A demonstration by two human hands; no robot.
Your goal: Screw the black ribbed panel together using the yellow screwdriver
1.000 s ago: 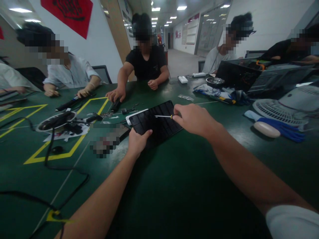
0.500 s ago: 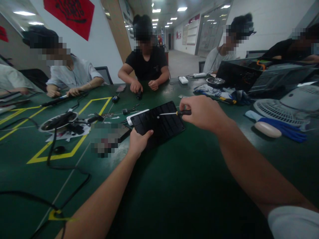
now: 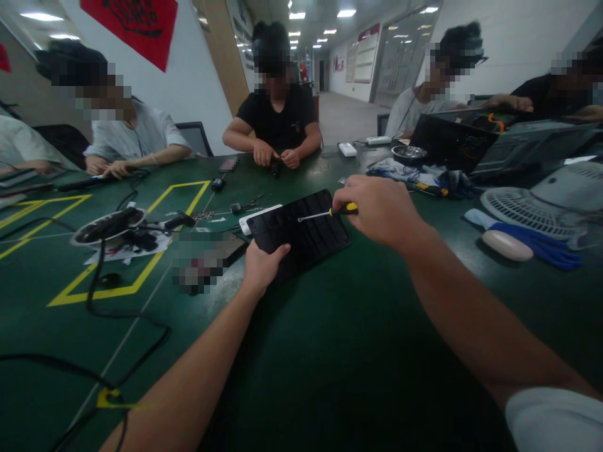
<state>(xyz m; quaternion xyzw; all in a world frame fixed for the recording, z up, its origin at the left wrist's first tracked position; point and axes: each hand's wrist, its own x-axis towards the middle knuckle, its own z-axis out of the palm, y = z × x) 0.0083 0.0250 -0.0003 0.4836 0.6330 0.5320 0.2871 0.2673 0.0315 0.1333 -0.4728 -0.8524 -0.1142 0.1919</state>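
A flat black rectangular panel [image 3: 311,235] is held tilted above the green table. My left hand [image 3: 264,267] grips its near left corner, thumb on the upper face and the other fingers hidden beneath. In my right hand [image 3: 374,210] is a screwdriver [image 3: 316,216] with a yellow and black handle, its fingers closed round that handle. The shaft points left across the panel, and its tip lies at a small light spot near the panel's middle. Behind the panel's left end, a white power strip [image 3: 245,224] partly shows.
To the left are a round dish of black parts [image 3: 110,226], a black cable [image 3: 97,307] and yellow tape marks [image 3: 136,289]. Rightward lie a pale oval object [image 3: 506,245], blue gloves [image 3: 551,248] and a fan grille [image 3: 522,213]. Co-workers sit around the table's far side.
My right hand has shifted slightly left and turned the screwdriver, so more yellow shows on its handle. The panel and my left hand stay nearly in place. At the far right, a co-worker's arm reaches over the open case.
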